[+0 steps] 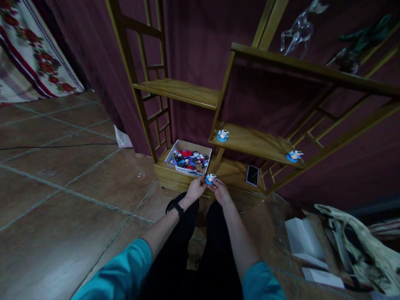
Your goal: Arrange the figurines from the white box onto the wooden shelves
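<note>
Between my two hands, just in front of the bottom shelf, is a small figurine (210,178) with a blue base and a pale body. My left hand (196,188) grips its left side, and my right hand (221,191) has its fingers on the right side. Just beyond them a white cardboard box (171,153) holds many small figures in red, black, white and blue. A similar blue-based figurine (223,135) stands at the left end of the middle shelf. Another such figurine (294,156) is at that shelf's right front corner.
The wooden shelf unit (178,92) stands against a dark red curtain. A phone (252,175) lies on the bottom shelf at right. A clear glass animal (300,31) and a dark green statuette (359,43) are on top. White boxes (304,239) and cloth lie on the floor at right.
</note>
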`<state>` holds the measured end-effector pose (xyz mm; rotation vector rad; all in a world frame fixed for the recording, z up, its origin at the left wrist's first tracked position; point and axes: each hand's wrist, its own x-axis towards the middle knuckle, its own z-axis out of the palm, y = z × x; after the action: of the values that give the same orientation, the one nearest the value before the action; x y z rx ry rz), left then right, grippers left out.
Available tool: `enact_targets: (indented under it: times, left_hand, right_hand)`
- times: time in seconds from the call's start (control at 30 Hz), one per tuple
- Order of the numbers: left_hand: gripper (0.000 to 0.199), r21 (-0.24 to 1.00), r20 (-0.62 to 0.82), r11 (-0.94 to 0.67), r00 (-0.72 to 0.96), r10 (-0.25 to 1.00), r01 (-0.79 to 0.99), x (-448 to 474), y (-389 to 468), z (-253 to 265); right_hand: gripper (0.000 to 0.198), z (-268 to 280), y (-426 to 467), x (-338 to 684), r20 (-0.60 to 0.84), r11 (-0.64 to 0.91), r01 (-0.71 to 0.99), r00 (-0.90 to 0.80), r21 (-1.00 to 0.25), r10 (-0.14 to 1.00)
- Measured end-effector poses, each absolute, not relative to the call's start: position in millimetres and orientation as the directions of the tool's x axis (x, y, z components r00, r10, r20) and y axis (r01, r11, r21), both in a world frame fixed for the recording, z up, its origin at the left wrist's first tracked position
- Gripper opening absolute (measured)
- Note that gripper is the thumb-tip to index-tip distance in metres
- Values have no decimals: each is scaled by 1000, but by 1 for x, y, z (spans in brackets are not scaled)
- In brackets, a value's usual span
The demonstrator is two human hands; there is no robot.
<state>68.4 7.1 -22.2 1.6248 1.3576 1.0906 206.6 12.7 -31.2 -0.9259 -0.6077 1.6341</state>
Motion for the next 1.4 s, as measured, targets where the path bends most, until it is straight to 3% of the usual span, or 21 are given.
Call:
enact_targets:
  times: [0.13,0.27,0.4,0.7,1.0,1.4]
  left_hand:
    - [47,999,-15,18,83,996,-30,68,16,-24]
    - [41,972,-96,139,216,972,-190,64,17,-21]
    - [34,973,-105,148,231,967,-176,62,18,-22]
    - [42,947,-191,218,132,973,-235,63,16,-22]
    - [38,937,-216,263,211,953,-229,64,14,-14]
    - [36,952,-203,238,185,962,-191,65,16,-19]
  right_hand:
    - [19,-31,13,205,-259,-273,-551,-106,-788,960]
    - [23,-31,14,205,-251,-271,-535,-111,-800,962]
    - [26,-32,13,204,-231,-256,-493,-111,-832,967]
    - [29,-28,11,201,-167,-200,-486,-111,-851,980]
    - [30,-33,13,202,-154,-174,-445,-80,-878,985]
    - [27,-28,5,201,-129,-136,-422,-44,-896,991]
